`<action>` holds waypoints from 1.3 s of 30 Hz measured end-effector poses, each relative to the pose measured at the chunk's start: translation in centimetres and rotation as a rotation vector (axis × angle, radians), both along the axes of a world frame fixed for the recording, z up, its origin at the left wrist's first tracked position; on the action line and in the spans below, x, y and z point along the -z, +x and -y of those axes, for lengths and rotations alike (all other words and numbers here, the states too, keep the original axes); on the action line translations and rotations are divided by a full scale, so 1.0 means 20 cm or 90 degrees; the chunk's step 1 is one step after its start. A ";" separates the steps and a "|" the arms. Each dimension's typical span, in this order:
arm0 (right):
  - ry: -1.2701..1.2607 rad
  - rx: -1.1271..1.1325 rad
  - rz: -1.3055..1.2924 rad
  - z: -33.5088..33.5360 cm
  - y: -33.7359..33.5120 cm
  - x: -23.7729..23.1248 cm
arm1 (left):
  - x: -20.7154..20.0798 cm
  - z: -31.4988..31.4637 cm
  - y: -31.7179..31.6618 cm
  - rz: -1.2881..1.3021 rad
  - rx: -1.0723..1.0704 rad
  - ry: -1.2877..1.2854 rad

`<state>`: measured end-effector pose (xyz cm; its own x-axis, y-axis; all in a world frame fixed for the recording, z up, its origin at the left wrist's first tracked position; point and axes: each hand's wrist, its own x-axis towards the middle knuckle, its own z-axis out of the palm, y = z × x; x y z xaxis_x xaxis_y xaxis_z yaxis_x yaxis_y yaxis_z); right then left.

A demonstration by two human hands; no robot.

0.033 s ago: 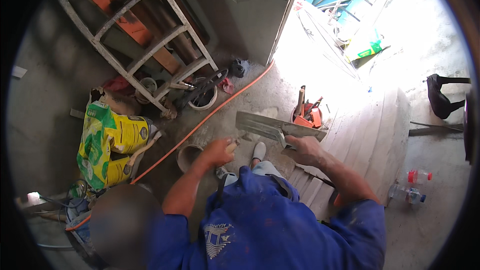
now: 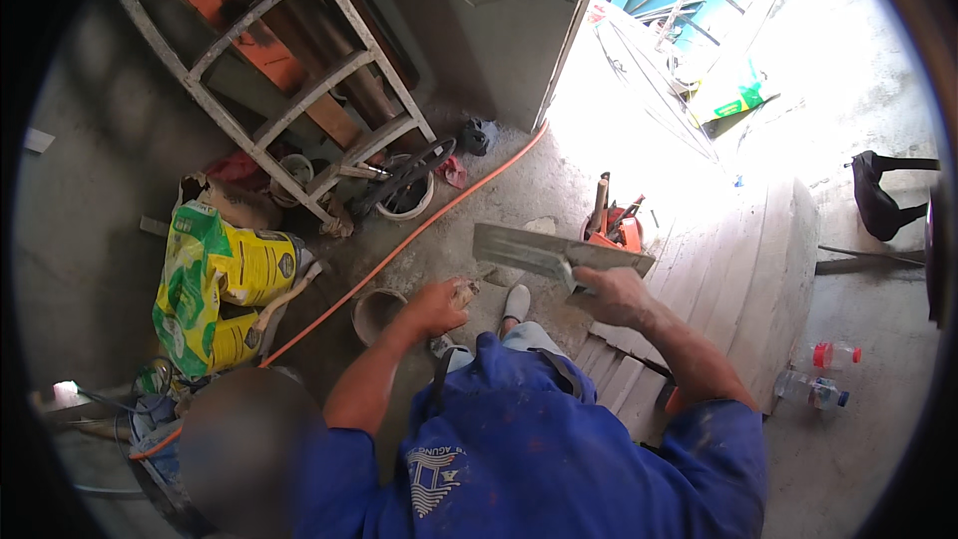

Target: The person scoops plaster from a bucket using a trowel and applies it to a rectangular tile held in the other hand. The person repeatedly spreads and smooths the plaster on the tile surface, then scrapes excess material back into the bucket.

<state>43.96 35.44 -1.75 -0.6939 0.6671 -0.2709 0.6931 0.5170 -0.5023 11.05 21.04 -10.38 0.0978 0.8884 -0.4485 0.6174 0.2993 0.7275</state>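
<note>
A flat grey plastering trowel sits level in front of the person, its handle clamped in the right hand. The left hand, well apart from the right, is closed around a small tool. Just beyond the left hand stands a mortar-crusted bucket, beside an orange hose. Under the right forearm lie pale wooden planks; beyond the trowel sits an orange power tool.

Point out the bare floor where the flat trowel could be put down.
Bare concrete lies between the orange hose and the orange tool, ahead of the flat trowel in the right hand. Right of the plank stack, past the bottles, is open. Around the yellow-green sacks and ladder is crowded.
</note>
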 end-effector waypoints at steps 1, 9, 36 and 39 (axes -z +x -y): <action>-0.012 0.009 0.014 0.01 0.01 -0.01 | 0.00 0.00 0.00 0.013 -0.012 0.001; -0.016 -0.021 0.044 -0.05 0.02 -0.02 | -0.17 -0.09 0.02 -0.010 -0.012 -0.100; -0.015 0.277 -0.137 0.27 0.04 0.01 | -0.12 -0.23 0.07 0.205 -0.324 -0.018; 0.025 0.270 -0.214 0.31 0.00 0.06 | -0.01 -0.22 0.06 0.183 -0.309 0.043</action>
